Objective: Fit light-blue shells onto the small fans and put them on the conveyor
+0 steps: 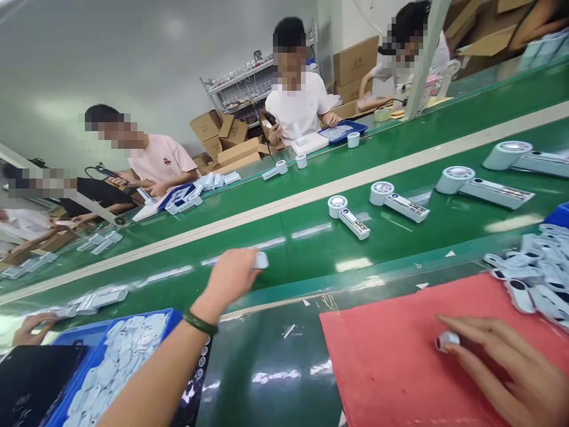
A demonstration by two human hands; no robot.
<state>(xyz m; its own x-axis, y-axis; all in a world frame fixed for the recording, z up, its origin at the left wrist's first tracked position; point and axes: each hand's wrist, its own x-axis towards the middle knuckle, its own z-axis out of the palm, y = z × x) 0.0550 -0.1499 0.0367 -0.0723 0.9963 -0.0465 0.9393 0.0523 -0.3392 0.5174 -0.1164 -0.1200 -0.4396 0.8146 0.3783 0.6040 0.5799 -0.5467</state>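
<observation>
My left hand [231, 276] reaches out over the green conveyor belt [311, 237] and holds a small white part [262, 260] at its fingertips, low above the belt. A green band sits on that wrist. My right hand [502, 362] rests on a red mat [391, 362] and pinches a small silvery round piece [447, 340] between thumb and fingers. Three white handheld fan-like devices [349, 216] [399, 200] [482, 187] lie on the belt beyond my hands.
A blue tray [95, 350] of several white parts stands at the lower left. A heap of white parts [533, 273] lies at the right. Across the belt, several people sit working with tools, trays and cardboard boxes [355, 59]. Another person's hand [33, 328] shows at far left.
</observation>
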